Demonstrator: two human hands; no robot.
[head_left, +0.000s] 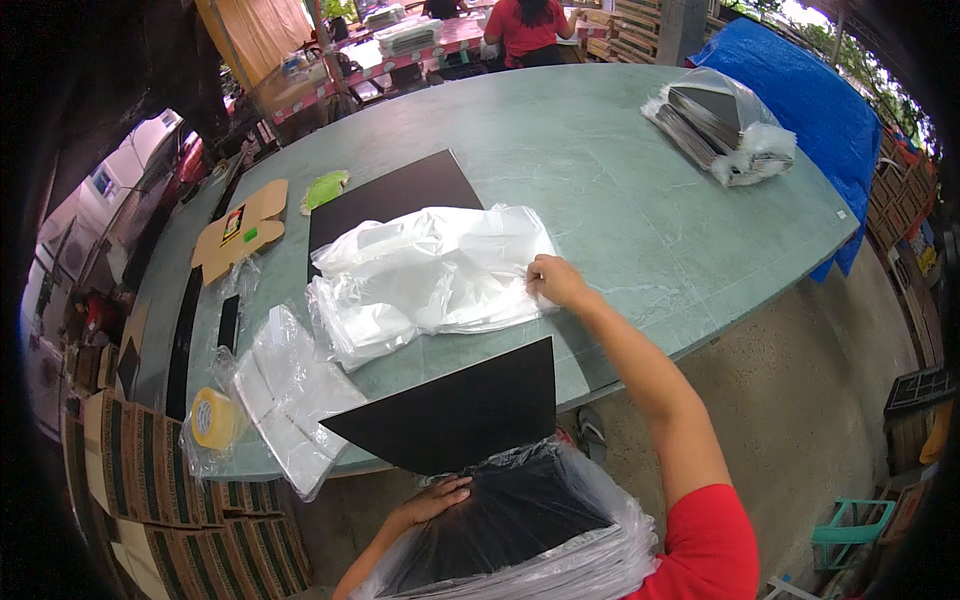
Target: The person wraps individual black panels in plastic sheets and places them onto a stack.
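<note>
My right hand (558, 281) reaches across the table and pinches the right edge of a pile of clear plastic bags (430, 265). Close to my body is a stack of black boards (515, 505) in clear plastic wrap. My left hand (432, 502) lies on the left side of that wrapped stack, its fingers stretched out over the plastic. Just beyond the stack, a single black board (460, 405) stands tilted at the table's near edge. Another dark board (400, 195) lies partly under the bags.
The green-grey table (590, 130) carries a plastic-wrapped bundle (725, 125) far right, a cardboard piece (240, 230), a green item (325, 190), folded plastic (290, 390) and a tape roll (214, 418) at left. Cartons (150, 470) stand lower left. A person (525, 30) is at the back.
</note>
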